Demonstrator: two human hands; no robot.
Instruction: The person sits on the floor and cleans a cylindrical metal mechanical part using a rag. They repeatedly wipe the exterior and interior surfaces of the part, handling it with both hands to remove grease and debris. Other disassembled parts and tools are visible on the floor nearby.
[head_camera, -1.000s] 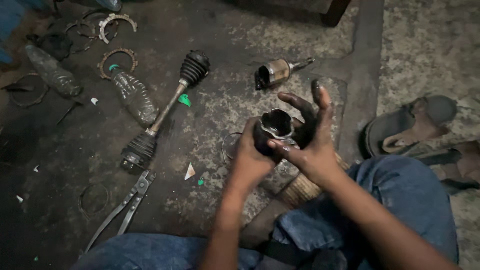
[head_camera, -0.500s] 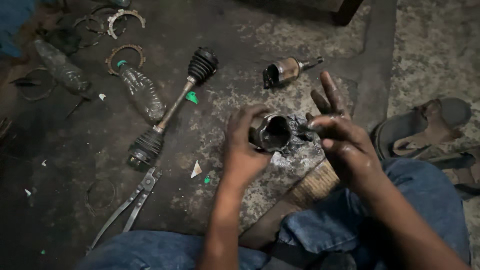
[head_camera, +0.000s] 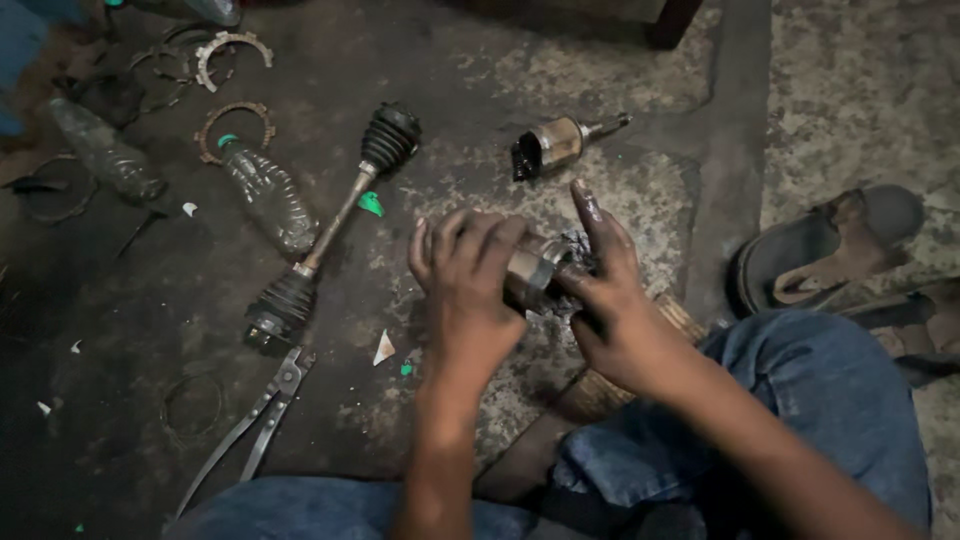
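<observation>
My left hand (head_camera: 470, 285) grips a greasy metal joint housing (head_camera: 535, 272), holding it on its side above the floor. My right hand (head_camera: 605, 290) is at the housing's open, grease-filled end, fingertips on it and index finger sticking up. Much of the housing is hidden under my left fingers. To the left on the floor lies a drive shaft (head_camera: 335, 220) with a black rubber boot at each end. A second metal joint piece (head_camera: 555, 145) lies beyond my hands.
Long-handled pliers (head_camera: 255, 425) lie near my left knee. Two plastic bottles (head_camera: 265, 195) (head_camera: 105, 150) and several metal rings (head_camera: 235, 45) lie at the upper left. A sandal (head_camera: 820, 255) sits at the right. My jeans-clad legs (head_camera: 800, 400) fill the bottom.
I have turned the housing from opening-up to lying sideways. My left hand now wraps over it, and my right hand has closed in on its open end.
</observation>
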